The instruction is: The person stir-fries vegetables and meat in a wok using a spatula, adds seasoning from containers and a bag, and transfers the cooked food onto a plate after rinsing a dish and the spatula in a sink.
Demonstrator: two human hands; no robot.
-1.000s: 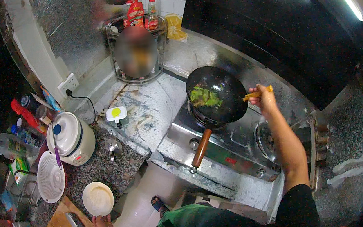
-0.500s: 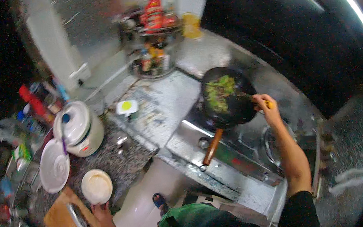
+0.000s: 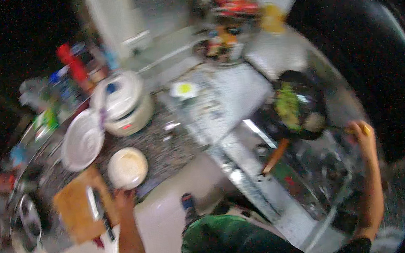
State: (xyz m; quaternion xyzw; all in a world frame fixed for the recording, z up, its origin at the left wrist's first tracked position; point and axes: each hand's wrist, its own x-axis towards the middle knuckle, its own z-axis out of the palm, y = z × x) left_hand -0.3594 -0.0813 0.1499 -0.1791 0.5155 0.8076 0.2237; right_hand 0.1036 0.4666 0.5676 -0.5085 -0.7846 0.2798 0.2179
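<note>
- My left hand (image 3: pixel 122 197) touches the near rim of the round cream bowl (image 3: pixel 127 167); grip unclear in the blur.
- My right hand (image 3: pixel 362 133) is closed on a yellow-handled utensil (image 3: pixel 359 130), with the black wok of greens (image 3: pixel 295 106) to its left and its wooden handle (image 3: pixel 274 155) pointing toward me.

The left hand (image 3: pixel 124 196) has reached the white bowl (image 3: pixel 127 168) (blurred view).

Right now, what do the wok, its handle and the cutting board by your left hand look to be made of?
The wok looks like dark, dull metal, blackened inside. Its handle is orange-brown, probably wood. The cutting board is tan and matte, likely wood or bamboo. Blur hides any grain, so all three are guesses.
</note>
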